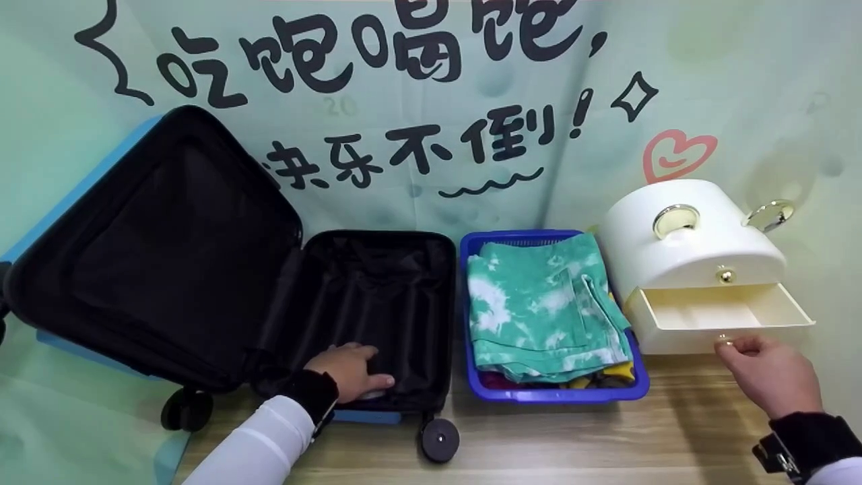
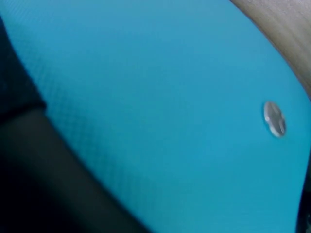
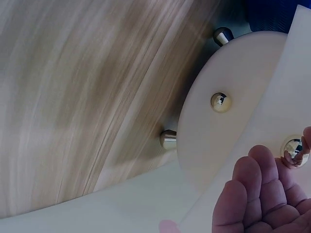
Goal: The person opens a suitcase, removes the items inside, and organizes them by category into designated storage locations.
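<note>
In the head view, my left hand (image 1: 350, 374) reaches into the near side of an open suitcase (image 1: 452, 316), fingers spread loosely over its black lining. A small pale patch shows beneath the thumb; what it is I cannot tell. The left wrist view shows the suitcase's blue shell (image 2: 160, 116) with a silver badge (image 2: 275, 119), and no hand. At the right, a white storage box (image 1: 673, 249) has its drawer (image 1: 680, 340) pulled out. My right hand (image 1: 774, 374) pinches the drawer's round gold knob (image 3: 293, 150) between thumb and forefinger. Inside, the visible drawer floor is bare.
A blue basket (image 1: 473, 364) of folded clothes stands between the suitcase and the box, a green tie-dye garment (image 1: 539, 303) on top. The suitcase lid (image 1: 161, 256) leans open leftward. A printed cloth backdrop (image 1: 377, 114) hangs behind the wooden surface (image 1: 552, 438).
</note>
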The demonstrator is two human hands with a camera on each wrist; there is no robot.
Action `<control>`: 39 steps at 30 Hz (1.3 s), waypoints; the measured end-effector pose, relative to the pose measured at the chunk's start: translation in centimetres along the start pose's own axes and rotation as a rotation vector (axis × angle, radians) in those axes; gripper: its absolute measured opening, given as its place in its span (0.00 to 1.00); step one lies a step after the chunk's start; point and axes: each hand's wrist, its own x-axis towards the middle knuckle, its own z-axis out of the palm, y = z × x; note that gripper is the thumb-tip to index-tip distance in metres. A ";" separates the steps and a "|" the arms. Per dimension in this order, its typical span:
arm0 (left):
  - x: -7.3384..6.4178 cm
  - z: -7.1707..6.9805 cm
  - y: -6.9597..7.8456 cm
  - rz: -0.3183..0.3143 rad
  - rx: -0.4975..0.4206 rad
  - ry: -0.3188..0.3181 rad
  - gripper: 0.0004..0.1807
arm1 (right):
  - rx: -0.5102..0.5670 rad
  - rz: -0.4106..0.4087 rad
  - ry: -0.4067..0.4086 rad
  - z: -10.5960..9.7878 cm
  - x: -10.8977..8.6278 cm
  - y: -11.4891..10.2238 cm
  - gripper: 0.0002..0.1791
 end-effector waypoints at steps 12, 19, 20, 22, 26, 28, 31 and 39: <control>-0.1 0.4 0.5 -0.038 0.002 -0.084 0.42 | 0.095 0.103 0.100 -0.8 -0.6 -0.4 0.34; 0.0 0.4 0.6 -0.039 -0.010 -0.094 0.41 | 0.111 0.096 0.127 -1.0 -0.6 -0.6 0.30; 0.0 0.5 0.6 -0.037 -0.010 -0.095 0.41 | 0.109 0.093 0.131 -1.0 -0.6 -0.6 0.30; 0.0 0.5 0.6 -0.032 -0.012 -0.093 0.40 | 0.113 0.089 0.140 -1.0 -0.6 -0.6 0.29; 0.0 0.5 0.6 -0.025 -0.024 -0.073 0.39 | 0.118 0.091 0.138 -1.2 -0.6 -0.7 0.31; 0.0 0.5 0.6 -0.022 -0.035 -0.068 0.39 | 0.120 0.094 0.133 -1.2 -0.7 -0.8 0.31; 0.0 0.4 0.7 -0.021 -0.047 -0.071 0.39 | 0.122 0.098 0.129 -1.3 -0.6 -1.0 0.32; 0.0 0.5 0.9 0.010 -0.037 -0.069 0.30 | 0.129 0.098 0.151 -1.4 -0.7 -1.4 0.30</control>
